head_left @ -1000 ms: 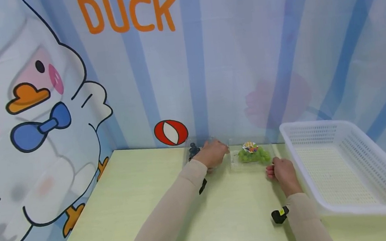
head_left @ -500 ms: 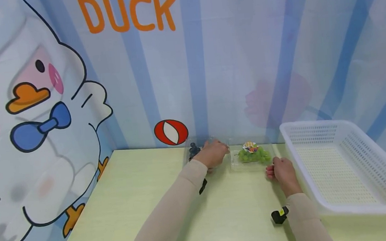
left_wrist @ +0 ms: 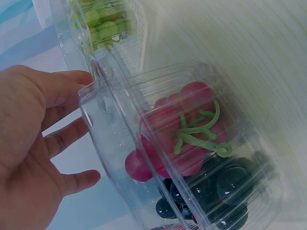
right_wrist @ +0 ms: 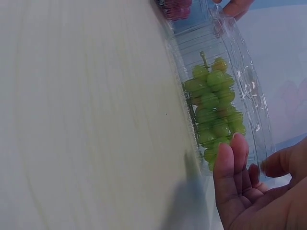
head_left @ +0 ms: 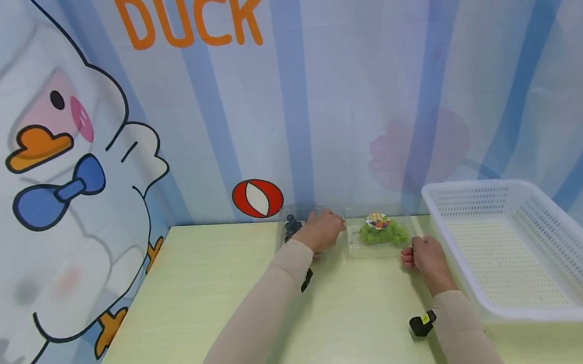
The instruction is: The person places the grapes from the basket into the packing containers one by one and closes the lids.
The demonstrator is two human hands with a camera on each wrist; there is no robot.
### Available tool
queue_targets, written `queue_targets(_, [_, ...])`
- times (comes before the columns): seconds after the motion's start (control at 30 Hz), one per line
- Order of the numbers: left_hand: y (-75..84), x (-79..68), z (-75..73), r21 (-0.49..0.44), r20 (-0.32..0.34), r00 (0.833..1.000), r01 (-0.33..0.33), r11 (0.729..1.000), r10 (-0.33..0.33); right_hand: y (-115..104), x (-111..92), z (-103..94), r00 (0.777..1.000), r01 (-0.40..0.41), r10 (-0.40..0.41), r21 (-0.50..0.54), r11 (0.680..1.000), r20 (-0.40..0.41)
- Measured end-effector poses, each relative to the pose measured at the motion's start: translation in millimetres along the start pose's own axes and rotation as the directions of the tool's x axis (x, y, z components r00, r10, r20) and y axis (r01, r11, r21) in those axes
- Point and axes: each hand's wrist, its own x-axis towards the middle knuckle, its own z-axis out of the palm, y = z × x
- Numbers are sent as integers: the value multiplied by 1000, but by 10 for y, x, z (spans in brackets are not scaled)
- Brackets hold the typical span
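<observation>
A clear plastic box [left_wrist: 268, 211] of red grapes [left_wrist: 165, 115] and dark grapes [left_wrist: 232, 184] sits at the table's back edge. My left hand [head_left: 320, 232] is at its right side, thumb and finger pinching the lid's corner in the left wrist view, other fingers spread. To its right is a second clear box [head_left: 357, 247], holding green grapes [head_left: 383, 233] and bearing a round colourful sticker [head_left: 377, 221]. My right hand [head_left: 427, 257] pinches this box's near right corner between thumb and finger, with other fingertips near the grapes in the right wrist view.
A white perforated plastic basket [head_left: 493, 303] stands on the table right of the right hand. Behind the table [head_left: 186, 297] hangs a printed curtain [head_left: 346, 94] with a duck figure. The two boxes stand side by side, close to the curtain.
Both hands keep their places on the boxes. The head view has shifted very slightly; nothing else has visibly moved.
</observation>
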Motion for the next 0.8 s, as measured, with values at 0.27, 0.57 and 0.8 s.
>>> queue_targets(0.27, [-4,-7,4,8,7,1000,-4,1000,4,17,13,8,1000,-25,25,33,999,10])
queue_targets(0.57, [-14,6,14,-9,8,1000,4,1000,-4,10,12,6,999,-39,38,54,998,22])
queue_targets(0.8, [-4,10,-16,2,8,1000,-4,1000,4,-9,18,-5,999,-37,36,53,998,28])
